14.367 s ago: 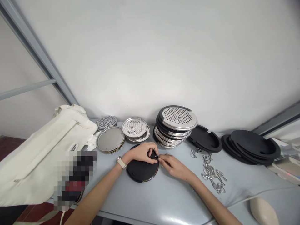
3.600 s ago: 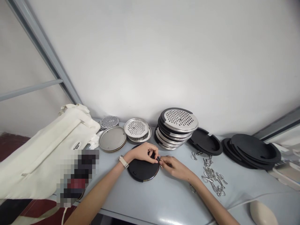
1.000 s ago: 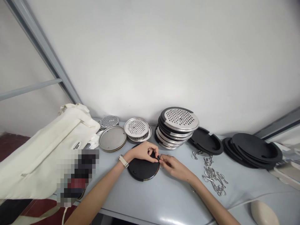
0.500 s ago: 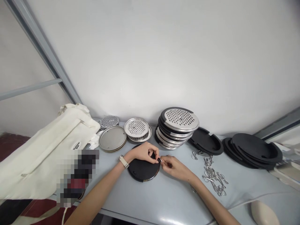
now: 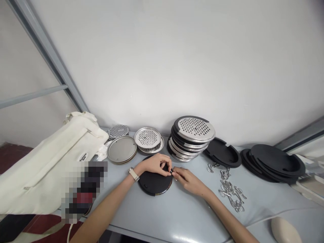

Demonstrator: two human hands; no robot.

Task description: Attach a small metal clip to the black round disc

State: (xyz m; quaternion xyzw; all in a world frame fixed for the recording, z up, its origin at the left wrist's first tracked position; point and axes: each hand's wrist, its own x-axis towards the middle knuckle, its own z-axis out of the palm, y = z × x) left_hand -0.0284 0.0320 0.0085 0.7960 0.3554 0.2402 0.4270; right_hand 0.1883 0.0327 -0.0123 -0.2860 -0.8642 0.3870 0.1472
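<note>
A round black disc [image 5: 154, 182] lies flat on the grey table [image 5: 177, 216] in front of me. My left hand [image 5: 154, 164] rests on its far edge, fingers curled and pinched at the disc's right rim. My right hand [image 5: 186, 180] meets it from the right, fingertips pinched on a small metal clip [image 5: 171, 170] at that rim. Both hands touch at the clip. A watch sits on my left wrist.
Behind the disc stand a stack of perforated steel plates in black rings [image 5: 191, 137], smaller steel plates [image 5: 148, 138], flat steel lids [image 5: 121, 150], and black rings [image 5: 222, 153] [image 5: 274, 158]. Loose metal clips [image 5: 231, 190] lie at the right. A cream cloth bag [image 5: 50, 162] fills the left.
Almost nothing has changed. Both hands stay pinched at the disc's right rim, with only slight shifts of the fingers.
</note>
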